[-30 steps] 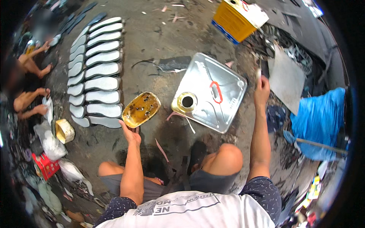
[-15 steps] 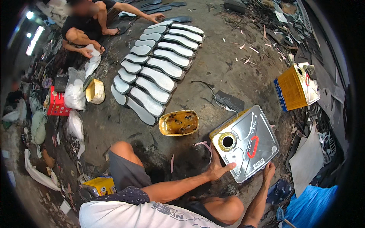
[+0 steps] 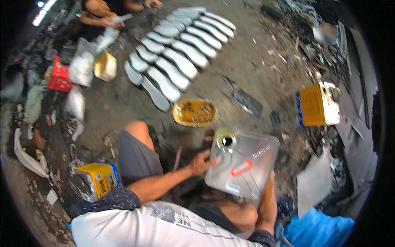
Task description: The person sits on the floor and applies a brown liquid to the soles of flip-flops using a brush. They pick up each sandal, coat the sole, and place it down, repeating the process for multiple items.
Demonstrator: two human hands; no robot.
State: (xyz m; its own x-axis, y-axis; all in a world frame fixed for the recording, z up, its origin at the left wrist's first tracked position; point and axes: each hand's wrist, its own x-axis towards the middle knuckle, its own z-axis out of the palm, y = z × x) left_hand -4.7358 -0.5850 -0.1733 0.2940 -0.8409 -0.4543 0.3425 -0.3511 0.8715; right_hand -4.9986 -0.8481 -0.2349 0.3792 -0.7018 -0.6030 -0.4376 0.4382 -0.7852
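A square metal can [image 3: 222, 175] is held before me, its silvery top facing up at me. It has a round open spout [image 3: 226, 140] at its far left corner and a red handle [image 3: 242, 168]. My left hand [image 3: 201, 163] grips the left side, thumb over the top edge. My right hand [image 3: 269, 182] holds the right side, its fingers mostly hidden by the can. Just beyond the spout, a shallow yellowish basin [image 3: 194, 113] with amber, dark-specked residue or liquid stands on the floor. Motion smears the can somewhat.
Rows of pale shoe soles [image 3: 178, 66] lie beyond the basin. Another person's hands [image 3: 113, 22] hold a pale piece at far left. A yellow can [image 3: 314, 105] stands right, another [image 3: 101, 177] left. Scraps litter the right; a blue plastic sheet [image 3: 319, 228] lies near right.
The can has shifted left and turned, its spout now nearer the basin. Both my hands have moved with it. The whole view has shifted, and the other person's outstretched hand has drawn back.
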